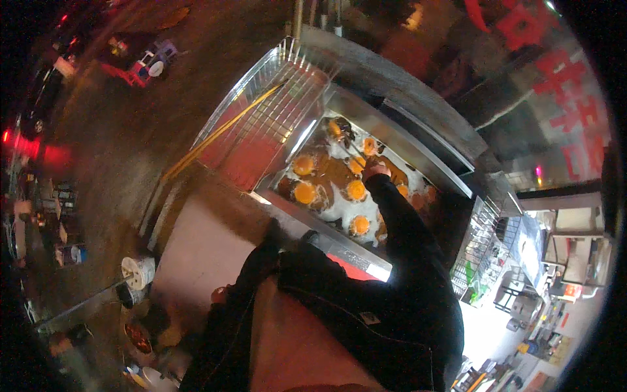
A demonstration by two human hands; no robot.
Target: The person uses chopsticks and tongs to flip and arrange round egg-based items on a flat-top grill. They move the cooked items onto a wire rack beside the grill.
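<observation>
My right hand [378,168] reaches over a stainless steel deep fryer [353,254] and grips a thin utensil [356,151]. The utensil slants away to the upper left, towards a golden piece of food [335,130] near the far corner. Several round golden pieces, among them one near the front [359,225], float apart in brown oil with white foam [338,211]. My sleeve covers part of the fryer's right side. My left hand [219,294] hangs low beside my body; only a small part shows past the dark sleeve, and its fingers cannot be made out.
A wire draining rack [274,128] adjoins the fryer's left end, with long chopsticks [223,126] lying across it. Another wire rack [471,255] stands at the right, near a brightly lit work area. A white bucket [139,272] is on the ground at the left.
</observation>
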